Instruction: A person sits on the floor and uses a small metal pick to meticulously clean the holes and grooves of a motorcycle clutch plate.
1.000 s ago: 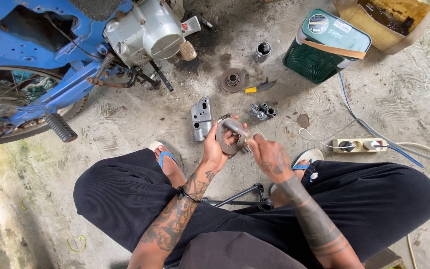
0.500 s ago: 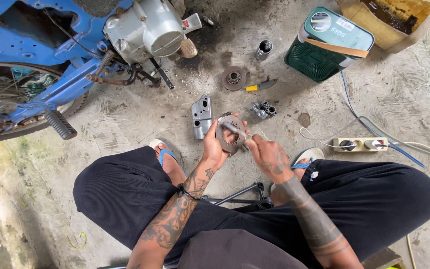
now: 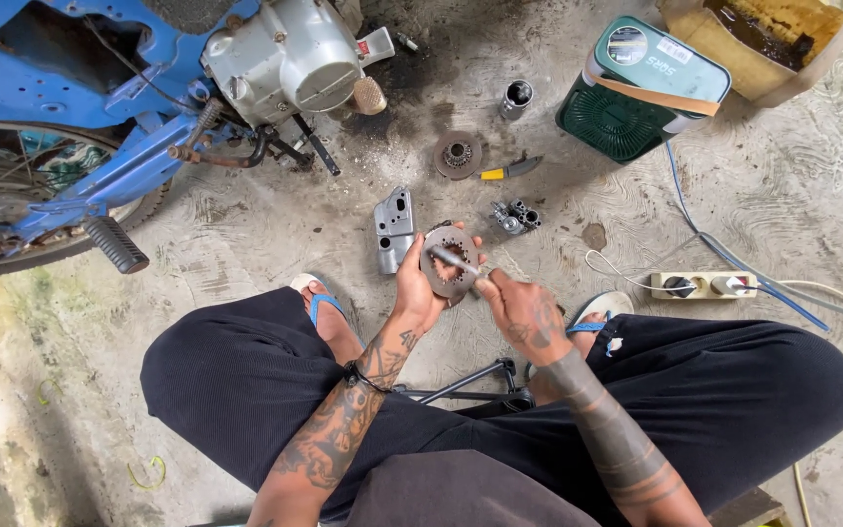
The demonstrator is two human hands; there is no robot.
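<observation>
right hand (image 3: 524, 310) drew nearer | pinches metal rod (image 3: 454, 260) | left hand (image 3: 419, 288) grips toothed disc (image 3: 447, 263)

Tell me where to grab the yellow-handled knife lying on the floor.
Take the yellow-handled knife by its yellow handle, the left end, coming from above. It lies flat on the concrete floor with the dark blade pointing right, and the handle end looks clear of the round metal part beside it.

Two hands (image 3: 420, 293), perhaps two toothed discs (image 3: 446, 263), one green canister (image 3: 644, 88), one power strip (image 3: 702, 285)
</observation>
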